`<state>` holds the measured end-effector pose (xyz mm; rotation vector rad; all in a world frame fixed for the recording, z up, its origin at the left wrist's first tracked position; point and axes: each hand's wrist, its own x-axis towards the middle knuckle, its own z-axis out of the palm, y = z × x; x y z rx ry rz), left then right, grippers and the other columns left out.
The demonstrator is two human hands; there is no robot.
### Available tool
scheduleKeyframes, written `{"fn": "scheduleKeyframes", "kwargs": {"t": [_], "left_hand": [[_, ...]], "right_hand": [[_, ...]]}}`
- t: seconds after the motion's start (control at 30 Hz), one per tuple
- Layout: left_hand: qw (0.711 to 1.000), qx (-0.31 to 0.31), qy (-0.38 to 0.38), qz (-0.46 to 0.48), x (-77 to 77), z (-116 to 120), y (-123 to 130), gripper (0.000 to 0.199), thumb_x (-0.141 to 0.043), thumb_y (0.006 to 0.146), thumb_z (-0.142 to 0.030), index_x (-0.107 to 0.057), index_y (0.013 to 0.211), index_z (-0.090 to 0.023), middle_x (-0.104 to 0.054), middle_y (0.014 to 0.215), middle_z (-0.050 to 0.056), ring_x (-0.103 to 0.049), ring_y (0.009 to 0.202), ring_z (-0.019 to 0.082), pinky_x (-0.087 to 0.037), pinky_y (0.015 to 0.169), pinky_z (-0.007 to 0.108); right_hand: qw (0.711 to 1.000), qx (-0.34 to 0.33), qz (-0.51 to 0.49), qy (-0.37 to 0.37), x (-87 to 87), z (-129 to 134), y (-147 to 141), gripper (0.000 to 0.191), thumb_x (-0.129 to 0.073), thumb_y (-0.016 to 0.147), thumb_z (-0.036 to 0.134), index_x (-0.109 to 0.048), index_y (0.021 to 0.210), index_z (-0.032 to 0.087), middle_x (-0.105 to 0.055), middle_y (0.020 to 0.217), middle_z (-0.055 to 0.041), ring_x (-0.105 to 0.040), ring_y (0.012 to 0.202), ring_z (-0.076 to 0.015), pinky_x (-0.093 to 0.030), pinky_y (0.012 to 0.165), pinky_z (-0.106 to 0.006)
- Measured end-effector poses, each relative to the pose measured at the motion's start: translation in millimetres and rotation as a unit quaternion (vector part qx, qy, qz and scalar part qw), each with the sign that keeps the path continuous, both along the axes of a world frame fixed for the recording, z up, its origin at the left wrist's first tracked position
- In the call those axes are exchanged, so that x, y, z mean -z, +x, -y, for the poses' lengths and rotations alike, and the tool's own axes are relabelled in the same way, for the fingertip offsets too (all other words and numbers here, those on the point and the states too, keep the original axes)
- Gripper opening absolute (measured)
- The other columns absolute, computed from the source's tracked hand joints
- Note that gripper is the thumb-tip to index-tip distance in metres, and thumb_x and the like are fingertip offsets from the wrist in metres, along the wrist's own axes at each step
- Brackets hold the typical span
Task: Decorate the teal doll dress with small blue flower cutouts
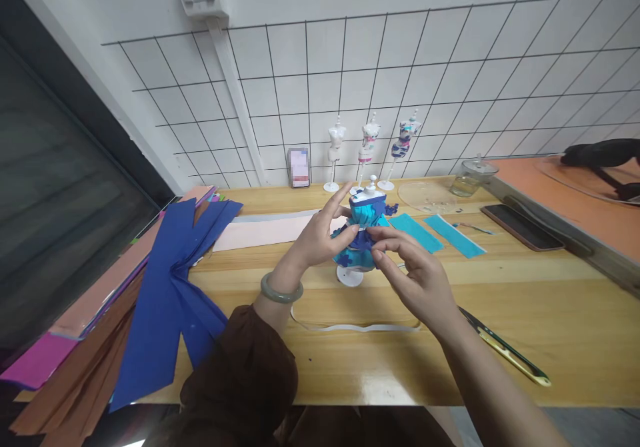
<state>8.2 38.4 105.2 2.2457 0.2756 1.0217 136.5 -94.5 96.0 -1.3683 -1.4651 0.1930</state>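
Observation:
A miniature dress form stands on a round white base in front of me, dressed in turquoise and dark blue crepe paper. My left hand steadies it from the left, thumb at the waist and fingers behind the bodice. At the skirt's right side, my right hand pinches the dark blue paper between thumb and fingers. A narrow white strip lies on the table below the form. Two turquoise paper strips rest behind my right hand.
Three small dress forms stand by the tiled wall beside a propped phone. Blue crepe paper and other sheets pile up at left. Scissors, a dark phone and a glass jar are on the right.

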Motion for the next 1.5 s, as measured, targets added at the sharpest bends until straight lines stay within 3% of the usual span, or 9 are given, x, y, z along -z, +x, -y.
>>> {"fn": "scheduleKeyframes", "kwargs": {"t": [0.33, 0.47, 0.6, 0.83, 1.07, 1.17, 1.23, 1.37, 1.5], "left_hand": [[0.999, -0.037, 0.004, 0.003, -4.7, -3.1, -6.0, 0.070, -0.055, 0.081, -0.029, -0.018, 0.140, -0.027, -0.061, 0.106, 0.006, -0.055, 0.103, 0.018, -0.038, 0.096, 0.038], [0.998, -0.050, 0.037, 0.002, -15.0, -2.2, -15.9, 0.074, -0.061, 0.077, -0.036, -0.021, 0.139, -0.028, -0.059, 0.111, 0.007, -0.053, 0.106, 0.020, -0.037, 0.096, 0.040], [0.995, -0.074, 0.068, 0.013, -27.4, 9.5, -22.6, 0.073, -0.064, 0.074, -0.033, -0.027, 0.137, -0.027, -0.061, 0.101, 0.004, -0.055, 0.093, 0.017, -0.040, 0.090, 0.036], [0.998, 0.024, 0.029, -0.058, -34.2, 33.9, -15.7, 0.069, -0.060, 0.076, -0.021, -0.029, 0.137, -0.031, -0.063, 0.090, 0.000, -0.056, 0.082, 0.013, -0.045, 0.080, 0.030], [0.998, 0.054, 0.006, -0.042, -32.4, 33.8, -14.1, 0.061, -0.053, 0.080, -0.015, -0.034, 0.135, -0.029, -0.062, 0.080, -0.001, -0.055, 0.073, 0.011, -0.047, 0.072, 0.027], [0.997, 0.069, -0.016, -0.041, -33.6, 34.0, -15.4, 0.063, -0.053, 0.079, -0.014, -0.031, 0.136, -0.029, -0.062, 0.080, -0.001, -0.054, 0.071, 0.011, -0.047, 0.072, 0.026], [0.995, 0.082, -0.031, -0.041, -34.3, 34.5, -15.9, 0.065, -0.053, 0.079, -0.013, -0.029, 0.137, -0.029, -0.062, 0.080, -0.001, -0.054, 0.072, 0.011, -0.047, 0.072, 0.027], [0.993, 0.093, -0.045, -0.049, -34.5, 35.2, -16.1, 0.069, -0.053, 0.077, -0.010, -0.027, 0.139, -0.027, -0.061, 0.077, -0.001, -0.054, 0.072, 0.011, -0.046, 0.073, 0.027], [0.992, 0.098, -0.050, -0.055, -34.2, 35.3, -16.0, 0.070, -0.053, 0.077, -0.010, -0.026, 0.139, -0.028, -0.062, 0.078, -0.001, -0.052, 0.069, 0.010, -0.046, 0.070, 0.026]], "right_hand": [[0.998, 0.042, 0.026, 0.046, -1.2, 6.1, 0.2, 0.006, -0.053, 0.083, 0.021, -0.059, 0.081, 0.021, -0.063, 0.098, -0.0076, -0.058, 0.098, -0.0200, -0.045, 0.086, -0.036], [0.995, 0.056, 0.058, 0.065, 0.1, 9.5, -0.2, 0.006, -0.054, 0.083, 0.019, -0.060, 0.084, 0.021, -0.063, 0.098, -0.0077, -0.059, 0.098, -0.0203, -0.046, 0.086, -0.036], [0.992, 0.071, 0.075, 0.077, 1.2, 11.0, -1.7, 0.008, -0.054, 0.082, 0.017, -0.060, 0.086, 0.021, -0.064, 0.096, -0.0080, -0.059, 0.098, -0.0211, -0.046, 0.085, -0.038], [0.984, 0.095, 0.096, 0.118, 2.1, 11.5, -3.0, 0.014, -0.057, 0.079, 0.013, -0.061, 0.089, 0.021, -0.065, 0.093, -0.0077, -0.060, 0.093, -0.0213, -0.049, 0.081, -0.038], [0.985, 0.075, 0.085, 0.129, 0.0, 12.8, -5.1, 0.017, -0.059, 0.078, 0.010, -0.064, 0.091, 0.020, -0.066, 0.092, -0.0071, -0.060, 0.092, -0.0200, -0.048, 0.082, -0.037], [0.993, 0.077, 0.013, 0.091, -1.0, 15.1, -6.9, 0.015, -0.059, 0.080, 0.015, -0.065, 0.092, 0.021, -0.067, 0.092, -0.0066, -0.061, 0.090, -0.0193, -0.049, 0.081, -0.036], [0.992, 0.078, -0.096, 0.038, -2.0, 16.2, -7.0, 0.014, -0.059, 0.081, 0.022, -0.066, 0.093, 0.021, -0.068, 0.092, -0.0063, -0.062, 0.084, -0.0184, -0.051, 0.075, -0.034], [0.952, 0.019, -0.303, -0.028, -5.0, 14.9, -5.2, 0.019, -0.064, 0.078, 0.030, -0.066, 0.094, 0.022, -0.070, 0.089, -0.0054, -0.065, 0.078, -0.0174, -0.053, 0.072, -0.033], [0.927, -0.042, -0.371, -0.036, -7.0, 10.8, -4.5, 0.025, -0.071, 0.071, 0.027, -0.066, 0.095, 0.023, -0.069, 0.085, -0.0023, -0.063, 0.078, -0.0151, -0.053, 0.075, -0.031]]}}
